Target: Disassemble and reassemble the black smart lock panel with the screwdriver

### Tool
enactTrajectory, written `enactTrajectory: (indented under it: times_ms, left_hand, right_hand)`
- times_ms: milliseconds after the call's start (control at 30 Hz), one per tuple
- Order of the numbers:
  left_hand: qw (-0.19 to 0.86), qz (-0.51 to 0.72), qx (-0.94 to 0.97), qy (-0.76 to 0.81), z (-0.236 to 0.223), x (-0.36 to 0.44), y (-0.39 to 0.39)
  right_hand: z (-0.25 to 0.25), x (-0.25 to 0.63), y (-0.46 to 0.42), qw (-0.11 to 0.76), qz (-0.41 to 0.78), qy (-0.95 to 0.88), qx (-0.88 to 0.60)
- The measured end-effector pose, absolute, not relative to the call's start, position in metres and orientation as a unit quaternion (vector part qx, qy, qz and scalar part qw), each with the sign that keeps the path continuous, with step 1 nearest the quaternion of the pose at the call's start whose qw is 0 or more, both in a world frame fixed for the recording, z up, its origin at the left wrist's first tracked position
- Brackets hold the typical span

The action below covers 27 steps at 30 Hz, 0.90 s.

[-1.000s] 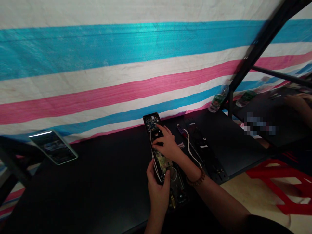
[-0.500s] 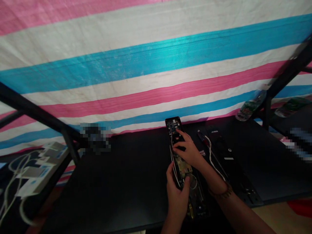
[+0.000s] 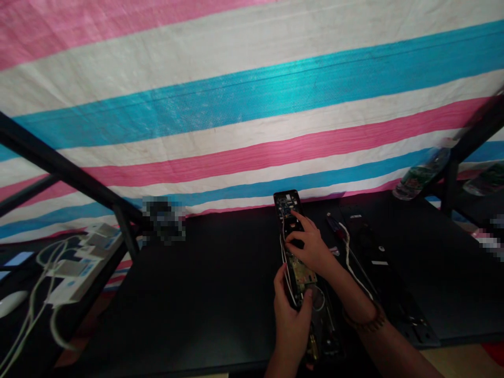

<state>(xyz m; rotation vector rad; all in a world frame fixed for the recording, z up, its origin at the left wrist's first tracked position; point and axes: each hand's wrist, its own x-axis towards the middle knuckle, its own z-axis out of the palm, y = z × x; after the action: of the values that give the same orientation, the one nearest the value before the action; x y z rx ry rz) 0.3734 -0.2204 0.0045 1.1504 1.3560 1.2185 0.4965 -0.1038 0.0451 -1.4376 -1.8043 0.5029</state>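
A long black device body point(image 3: 286, 203) with exposed circuit boards and white wires lies lengthwise on the black table point(image 3: 205, 294). My left hand point(image 3: 292, 318) grips its near half, thumb and fingers wrapped round the sides. My right hand point(image 3: 311, 247) rests on its middle, fingers curled and pressing on the parts inside; a bead bracelet is on that wrist. What the fingertips pinch, if anything, is too small to make out.
A long black cover panel point(image 3: 388, 273) lies to the right, with a white cable point(image 3: 350, 262) and a screwdriver point(image 3: 333, 224) beside it. Two bottles point(image 3: 419, 176) stand at the back right. White boxes and cables point(image 3: 66, 273) lie on the left. A striped tarp point(image 3: 236, 105) hangs behind.
The view has swung left and up: the far-left boxes and cables came into view, the right bench went out. Both hands keep the same hold on the device.
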Motion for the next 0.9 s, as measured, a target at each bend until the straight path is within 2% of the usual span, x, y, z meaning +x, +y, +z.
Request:
enactTrajectory:
  times_ms: [467,900]
  left_hand:
    - [0.469,0.508,0.468,0.550,0.0058,0.3743,-0.2191]
    - [0.483,0.502,0.479,0.534,0.0046,0.3743,-0.2191]
  right_hand:
    - [0.0452,0.4953,-0.1049,0.389,0.198,-0.700,-0.565]
    - [0.0514,0.4910,-0.1078,0.348,0.175,-0.707,-0.590]
